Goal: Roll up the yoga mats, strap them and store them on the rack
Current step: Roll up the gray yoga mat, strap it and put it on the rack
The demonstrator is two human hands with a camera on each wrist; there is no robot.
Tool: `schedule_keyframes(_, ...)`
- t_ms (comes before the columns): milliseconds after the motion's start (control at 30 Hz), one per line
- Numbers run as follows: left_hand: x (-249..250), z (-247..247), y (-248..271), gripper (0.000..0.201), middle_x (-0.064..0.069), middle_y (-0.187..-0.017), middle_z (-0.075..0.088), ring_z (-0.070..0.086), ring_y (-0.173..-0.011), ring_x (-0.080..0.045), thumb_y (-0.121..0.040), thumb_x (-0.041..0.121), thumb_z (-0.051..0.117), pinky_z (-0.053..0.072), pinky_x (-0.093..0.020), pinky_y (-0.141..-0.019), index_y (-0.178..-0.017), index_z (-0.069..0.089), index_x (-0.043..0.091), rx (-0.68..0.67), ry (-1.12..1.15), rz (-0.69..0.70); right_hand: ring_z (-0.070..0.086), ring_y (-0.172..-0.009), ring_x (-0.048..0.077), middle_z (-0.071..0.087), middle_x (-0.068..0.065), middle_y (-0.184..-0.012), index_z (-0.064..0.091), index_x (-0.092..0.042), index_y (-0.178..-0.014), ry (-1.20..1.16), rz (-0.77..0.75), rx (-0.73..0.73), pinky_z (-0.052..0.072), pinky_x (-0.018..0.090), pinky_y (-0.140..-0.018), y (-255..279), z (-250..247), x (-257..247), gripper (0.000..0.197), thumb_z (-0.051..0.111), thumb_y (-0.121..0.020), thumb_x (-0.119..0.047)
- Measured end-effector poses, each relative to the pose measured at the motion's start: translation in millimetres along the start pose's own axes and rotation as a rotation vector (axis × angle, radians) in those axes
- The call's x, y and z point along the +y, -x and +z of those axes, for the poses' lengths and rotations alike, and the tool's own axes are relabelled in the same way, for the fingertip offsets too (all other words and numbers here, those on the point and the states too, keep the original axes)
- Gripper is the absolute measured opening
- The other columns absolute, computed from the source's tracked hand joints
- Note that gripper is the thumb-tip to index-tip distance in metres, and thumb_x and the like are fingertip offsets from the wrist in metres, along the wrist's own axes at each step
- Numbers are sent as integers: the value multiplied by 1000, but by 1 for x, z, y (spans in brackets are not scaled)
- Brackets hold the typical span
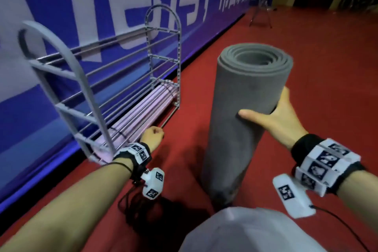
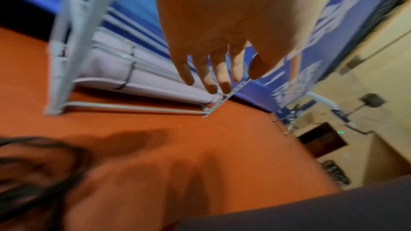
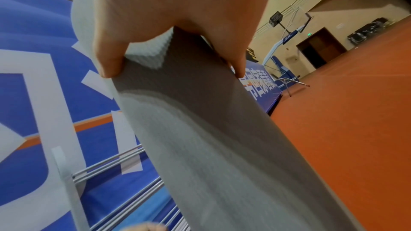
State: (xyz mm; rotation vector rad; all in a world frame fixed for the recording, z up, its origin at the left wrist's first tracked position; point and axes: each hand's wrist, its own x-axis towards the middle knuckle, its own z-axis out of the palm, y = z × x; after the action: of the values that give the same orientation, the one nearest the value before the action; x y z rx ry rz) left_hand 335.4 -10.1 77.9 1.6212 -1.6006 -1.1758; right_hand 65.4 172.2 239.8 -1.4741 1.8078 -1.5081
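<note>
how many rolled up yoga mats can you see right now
2. A gray mat stands on end on the red floor, held by the right hand. A pink mat lies strapped on the rack's bottom shelf. No others show.

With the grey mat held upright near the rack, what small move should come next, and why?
Probably tip the grey mat level toward the rack: the right hand holds it upright, the left hand is free, and the pink mat fills only the bottom shelf.

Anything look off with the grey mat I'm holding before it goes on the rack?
Yes: the grey mat, gripped upright by your right hand, shows no strap, unlike the strapped pink mat already on the rack.
</note>
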Motion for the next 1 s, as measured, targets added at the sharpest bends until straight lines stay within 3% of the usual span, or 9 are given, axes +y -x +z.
schedule_keyframes(100,-72,10,-8,20,-20,-91,70,66,-92,-36,-76,27,53,52,-38,-84,-70,64,11,5,-126,-215,46,-102,-28,49,-24,-124,29,-15,-141,12,-56,23,41,8,-90,-8,9,3,126,83,-38,-64)
schedule_keyframes(167,-99,17,-6,30,-23,-113,66,62,-107,-36,-84,24,54,48,-35,-88,-96,69,1,-103,-221,-280,44,-102,-30,48,-18,-129,28,-13,-143,20,-85,37,39,1,-87,-16,15,4,122,83,-44,-60)
schedule_keyframes(300,-136,27,-5,37,-19,-129,59,59,-117,-31,-95,14,54,47,-20,-70,-128,56,-2,-241,-306,-432,44,-109,-25,46,-28,-123,29,-16,-140,50,-109,84,38,4,-91,-24,30,7,117,78,-47,-68)
schedule_keyframes(433,-163,41,-10,38,-19,-133,56,56,-121,-30,-98,16,49,46,-30,-93,-130,54,-3,-364,-447,-408,47,-116,-12,47,-18,-132,28,-12,-142,80,-166,144,36,6,-95,-32,47,15,121,71,-52,-79)
schedule_keyframes(533,-193,51,-25,52,-15,-135,56,54,-121,-30,-89,44,50,42,-35,-102,-127,60,9,-415,-437,-461,46,-119,-4,48,-6,-138,29,-7,-145,106,-178,136,35,5,-94,-42,56,20,110,67,-59,-66)
schedule_keyframes(700,-200,60,-28,102,-1,-118,64,60,-109,-28,-38,98,45,46,-39,-97,-113,66,31,-468,-724,-313,45,-110,-20,48,-14,-131,29,-4,-144,89,-189,147,35,4,-93,-53,64,23,116,69,-59,-73)
schedule_keyframes(767,-194,63,-23,83,3,-111,67,63,-104,-27,-52,91,46,49,-38,-93,-109,66,33,-482,-836,-303,44,-110,-21,47,-19,-126,29,-3,-143,59,-174,152,36,6,-95,-54,64,23,123,65,-58,-83)
schedule_keyframes(867,-189,64,-10,42,-2,-126,62,59,-115,-26,-85,42,56,47,-35,-98,-121,63,23,-523,-930,-225,45,-108,-23,47,-21,-124,30,-3,-143,32,-148,147,36,4,-92,-57,62,24,120,68,-59,-79)
schedule_keyframes(1000,-192,66,0,44,-9,-141,49,46,-132,-25,-94,27,50,33,-32,-111,-136,49,13,-448,-1042,-162,45,-105,-26,48,-18,-124,31,-3,-143,53,-158,156,35,1,-89,-58,60,28,104,66,-64,-61)
